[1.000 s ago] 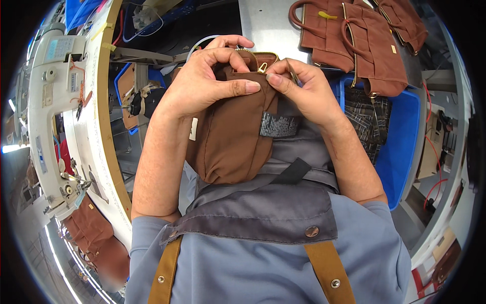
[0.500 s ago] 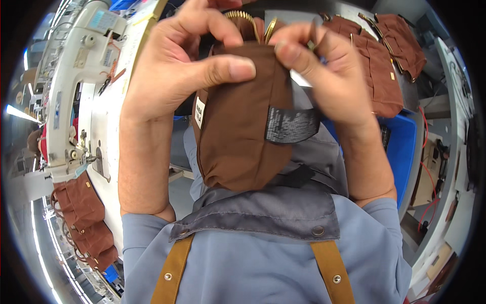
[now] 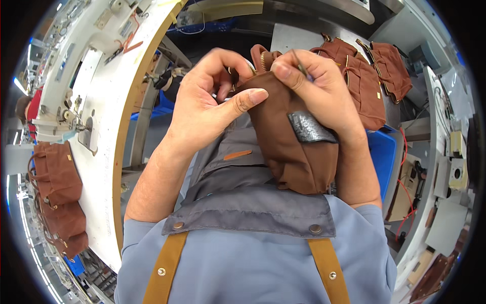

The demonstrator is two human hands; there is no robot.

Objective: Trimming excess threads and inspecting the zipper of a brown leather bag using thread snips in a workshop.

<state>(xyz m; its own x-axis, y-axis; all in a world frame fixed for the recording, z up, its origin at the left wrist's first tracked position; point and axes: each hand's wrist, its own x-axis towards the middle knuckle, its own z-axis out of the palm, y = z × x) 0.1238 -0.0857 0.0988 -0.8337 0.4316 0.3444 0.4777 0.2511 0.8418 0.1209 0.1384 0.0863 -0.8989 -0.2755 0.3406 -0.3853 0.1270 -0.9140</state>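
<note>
Head view: left hand [image 3: 210, 104] and nearer right hand [image 3: 324, 86] pinch brown bag [image 3: 297, 159], its long axis toward five o'clock.

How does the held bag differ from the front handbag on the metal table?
The held bag is dark brown; the front handbag is redder. The held bag shows a black label; the front handbag, a small pale tag. Both show gold-toned zipper teeth.

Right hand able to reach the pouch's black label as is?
Likely yes: the black label lies just below the right hand, mostly uncovered, though that hand pinches the brown pouch.
</note>
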